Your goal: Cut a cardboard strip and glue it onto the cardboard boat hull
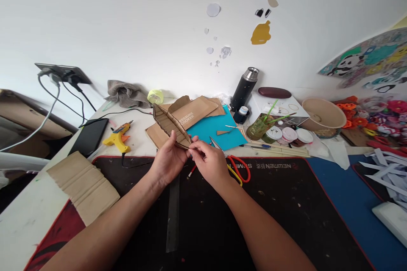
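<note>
A long leaf-shaped piece of corrugated cardboard is held up above the desk, its tip pointing away to the left. My left hand grips its near end from below, fingers curled round it. My right hand pinches the same near end from the right with thumb and fingertips. Just beyond my right hand lie scissors with red and yellow handles on the black desk mat.
A yellow glue gun, a phone, folded cardboard, a metal ruler, brown cardboard sheets on a blue sheet, a black flask, paint pots, a paper bowl and paper strips crowd the desk.
</note>
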Motion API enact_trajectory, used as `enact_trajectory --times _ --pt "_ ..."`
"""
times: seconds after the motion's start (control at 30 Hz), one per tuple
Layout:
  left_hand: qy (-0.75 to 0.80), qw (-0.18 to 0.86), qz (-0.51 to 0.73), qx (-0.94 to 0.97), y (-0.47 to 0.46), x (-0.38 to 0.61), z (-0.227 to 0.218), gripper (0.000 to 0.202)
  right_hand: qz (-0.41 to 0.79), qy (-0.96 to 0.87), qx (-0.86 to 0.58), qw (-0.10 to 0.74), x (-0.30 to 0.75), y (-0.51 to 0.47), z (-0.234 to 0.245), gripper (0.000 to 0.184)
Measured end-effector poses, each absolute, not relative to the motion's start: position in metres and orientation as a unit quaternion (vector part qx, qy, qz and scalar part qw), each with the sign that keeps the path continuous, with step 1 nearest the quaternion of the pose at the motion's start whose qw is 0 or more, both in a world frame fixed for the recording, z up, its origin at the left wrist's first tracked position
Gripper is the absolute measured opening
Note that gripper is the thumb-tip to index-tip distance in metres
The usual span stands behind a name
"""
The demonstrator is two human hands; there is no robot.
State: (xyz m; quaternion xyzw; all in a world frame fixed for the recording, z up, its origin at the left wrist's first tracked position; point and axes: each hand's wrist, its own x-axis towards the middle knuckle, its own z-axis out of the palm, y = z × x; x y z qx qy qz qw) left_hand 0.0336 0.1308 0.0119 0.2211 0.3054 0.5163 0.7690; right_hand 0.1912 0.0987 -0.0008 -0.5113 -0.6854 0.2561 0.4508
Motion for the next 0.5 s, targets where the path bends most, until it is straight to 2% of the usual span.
enact_trajectory --times 0.17,0.4,0.5 --pt "0.31 0.769 0.521 0.201 0.131 0.0339 0.0107 0.038 0.294 -0.662 -0.512 0.461 0.1913 0.0998 -0.0001 0.011" --pt "0.299 0.778 0.505 0.224 0.1284 0.0346 0.0165 0.04 0.444 -0.569 -0.471 0.507 0.1883 0.0994 0.0007 0.006" --pt "0.302 0.776 0.508 0.219 0.1273 0.0344 0.018 0.04 0.429 -0.579 -0.476 0.504 0.1896 0.0993 0.0022 0.007"
